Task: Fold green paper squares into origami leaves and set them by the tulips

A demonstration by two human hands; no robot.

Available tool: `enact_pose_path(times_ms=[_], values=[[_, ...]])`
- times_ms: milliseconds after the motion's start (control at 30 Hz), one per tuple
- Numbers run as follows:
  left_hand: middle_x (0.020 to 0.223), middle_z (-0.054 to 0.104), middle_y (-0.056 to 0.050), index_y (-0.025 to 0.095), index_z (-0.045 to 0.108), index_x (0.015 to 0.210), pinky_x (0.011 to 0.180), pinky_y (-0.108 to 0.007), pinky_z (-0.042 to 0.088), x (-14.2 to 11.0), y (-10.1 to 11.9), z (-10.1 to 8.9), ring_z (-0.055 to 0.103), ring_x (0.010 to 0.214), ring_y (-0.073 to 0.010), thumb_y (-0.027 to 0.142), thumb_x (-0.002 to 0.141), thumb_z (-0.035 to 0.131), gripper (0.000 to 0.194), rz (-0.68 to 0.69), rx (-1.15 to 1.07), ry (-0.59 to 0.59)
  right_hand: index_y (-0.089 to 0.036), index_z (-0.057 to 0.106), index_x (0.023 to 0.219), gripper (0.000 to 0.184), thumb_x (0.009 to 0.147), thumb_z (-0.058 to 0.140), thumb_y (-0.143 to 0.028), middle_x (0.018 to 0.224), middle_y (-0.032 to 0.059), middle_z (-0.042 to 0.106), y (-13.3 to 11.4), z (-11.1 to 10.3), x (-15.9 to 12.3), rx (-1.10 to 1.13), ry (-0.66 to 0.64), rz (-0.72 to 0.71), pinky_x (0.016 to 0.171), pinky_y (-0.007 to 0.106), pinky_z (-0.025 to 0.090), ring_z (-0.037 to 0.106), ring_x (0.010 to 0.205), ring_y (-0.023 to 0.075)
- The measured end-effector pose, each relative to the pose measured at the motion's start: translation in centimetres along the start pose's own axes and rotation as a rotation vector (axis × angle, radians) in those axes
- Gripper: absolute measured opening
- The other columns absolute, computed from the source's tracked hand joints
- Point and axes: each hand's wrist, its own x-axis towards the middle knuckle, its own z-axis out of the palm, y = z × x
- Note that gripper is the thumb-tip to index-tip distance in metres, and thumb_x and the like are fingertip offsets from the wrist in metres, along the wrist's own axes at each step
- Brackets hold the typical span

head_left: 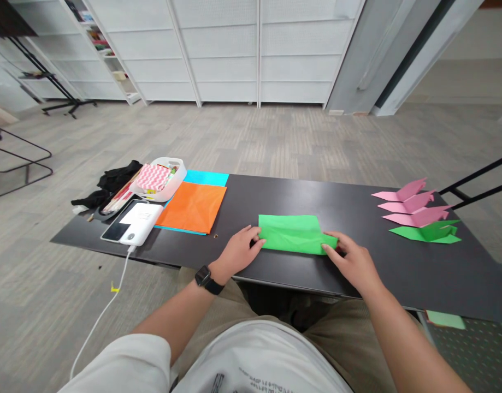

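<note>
At the dark tabletop (291,196), our left hand (242,248) and right hand (352,259) pinched opposite ends of the folded green paper (294,237), which lay flat between the orange paper sheets (193,207) and the folded pink (414,204) and green origami birds (431,232).

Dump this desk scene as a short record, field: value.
surface: dark table
work piece: green paper, partly folded, flat
left hand: fingers at the paper's left end; watch on wrist
right hand: fingers at the paper's right end
left side: orange paper over blue paper; white basket; white device, cable attached
right side: three pink folded shapes, one green folded shape
</note>
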Motion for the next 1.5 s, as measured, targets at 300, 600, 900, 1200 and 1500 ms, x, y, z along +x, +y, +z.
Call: enact_pose_path(times_ms=[300,600,900,1200,1500], values=[[0.084,0.074,0.004,0.024,0.050,0.144,0.076,-0.030,0.054,0.1,0.3,1.2,0.073,0.078,-0.0182,0.022,0.103,0.061,0.042,-0.198,-0.047,0.108,-0.019,0.047,0.158,0.071,0.098,0.057,-0.055,0.087,0.0028,0.074,-0.7,0.6,1.7,0.015,0.077,0.009,0.074,0.036,0.054,0.072,0.076,0.0247],[0.081,0.072,0.003,0.024,0.053,0.138,0.069,-0.029,0.050,0.8,0.3,1.3,0.072,0.073,-0.0186,0.022,0.104,0.059,0.034,-0.227,0.012,0.161,-0.015,0.028,0.169,0.098,0.092,0.064,-0.062,0.080,-0.0005,0.074,-0.8,0.3,3.5,0.084,-0.054,0.044,0.069,0.036,0.052,0.068,0.068,0.0228],[0.082,0.073,0.002,0.025,0.055,0.134,0.069,-0.029,0.051,0.9,0.4,1.7,0.071,0.073,-0.0189,0.022,0.104,0.060,0.031,-0.188,0.058,0.159,-0.018,0.041,0.165,0.085,0.092,0.065,-0.053,0.073,-0.0014,0.074,-0.6,0.4,3.8,-0.086,-0.079,0.077,0.069,0.035,0.050,0.071,0.073,0.0261],[0.136,0.064,-0.016,0.021,0.060,0.139,0.112,-0.053,0.051,1.0,4.3,0.6,0.062,0.126,-0.0319,0.023,0.104,0.055,0.035,0.073,0.339,0.241,-0.022,0.050,0.160,0.070,0.095,0.062,-0.046,0.079,0.0015,0.077,-1.3,1.4,3.6,-0.226,-0.032,0.060,0.067,0.035,0.048,0.074,0.077,0.0277],[0.174,0.037,-0.016,0.019,0.047,0.161,0.132,-0.062,0.029,2.4,7.5,6.0,0.035,0.161,-0.0378,0.037,0.105,0.058,0.060,0.285,0.511,-0.077,-0.024,0.053,0.158,0.066,0.096,0.061,-0.045,0.082,0.0023,0.078,-0.9,1.8,3.3,-0.259,0.000,0.026,0.066,0.038,0.049,0.074,0.073,0.0281]])
